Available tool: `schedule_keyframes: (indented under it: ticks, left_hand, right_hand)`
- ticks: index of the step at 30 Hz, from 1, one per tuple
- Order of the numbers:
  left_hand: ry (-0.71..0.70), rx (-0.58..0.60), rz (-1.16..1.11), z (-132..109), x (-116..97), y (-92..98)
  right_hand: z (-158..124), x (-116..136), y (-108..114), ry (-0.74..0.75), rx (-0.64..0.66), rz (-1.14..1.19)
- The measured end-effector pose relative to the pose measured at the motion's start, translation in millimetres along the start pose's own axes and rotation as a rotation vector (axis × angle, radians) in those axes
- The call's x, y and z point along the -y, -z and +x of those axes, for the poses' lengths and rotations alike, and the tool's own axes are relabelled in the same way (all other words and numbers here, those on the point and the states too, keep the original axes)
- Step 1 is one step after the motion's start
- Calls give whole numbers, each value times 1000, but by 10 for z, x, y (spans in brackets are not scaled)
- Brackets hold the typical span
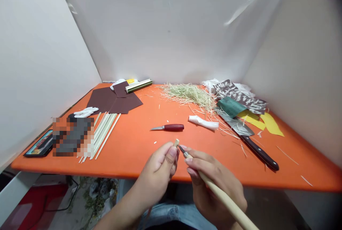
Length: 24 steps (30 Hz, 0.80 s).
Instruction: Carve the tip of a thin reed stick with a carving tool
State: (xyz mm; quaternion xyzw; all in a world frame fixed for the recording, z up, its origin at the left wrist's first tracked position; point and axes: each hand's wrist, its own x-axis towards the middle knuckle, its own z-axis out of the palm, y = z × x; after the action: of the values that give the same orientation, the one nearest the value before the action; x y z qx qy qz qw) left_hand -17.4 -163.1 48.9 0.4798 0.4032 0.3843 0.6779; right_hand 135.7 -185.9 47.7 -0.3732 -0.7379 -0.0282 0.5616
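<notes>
Pinched upright between thumb and fingers of my left hand [163, 164] is a short pale stick [176, 143], its top end showing. My right hand [213, 182] is closed around a carving tool with a long pale wooden handle [227, 201]. The tool's small dark metal tip [182, 149] is at the stick's side, touching it or very near. Beyond my hands a small knife with a red handle [173, 127] lies flat, blade to the left. A white wrapped roll [203, 122] rests to its right.
On the orange table [133, 144], thin pale strips [103, 133] lie left, near brown sheets [112, 100] and a white glove [85, 112]. Behind is a heap of shavings [189, 94]. A cleaver [260, 151] lies right, beside a green cloth [231, 107] and yellow paper [272, 123].
</notes>
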Motion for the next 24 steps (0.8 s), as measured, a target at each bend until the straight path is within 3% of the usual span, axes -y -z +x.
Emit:
schedule_keyframes:
  ticks: [7,12,20,24]
  left_hand:
    - [101,73,-159,13,-7,-28]
    - [-31,-86,11,26,35,-65]
    - [-203,-211,363,-2,35,-15]
    - [-128,-144,199,-14,-16,7]
  right_hand:
    - [-9,-30,-71,48,-50,-20]
    - [-4,-54,-116,48,-55,-54]
    - [19,-96,-112,45,-3,-16]
    - [66,-121,-83,22,28,96]
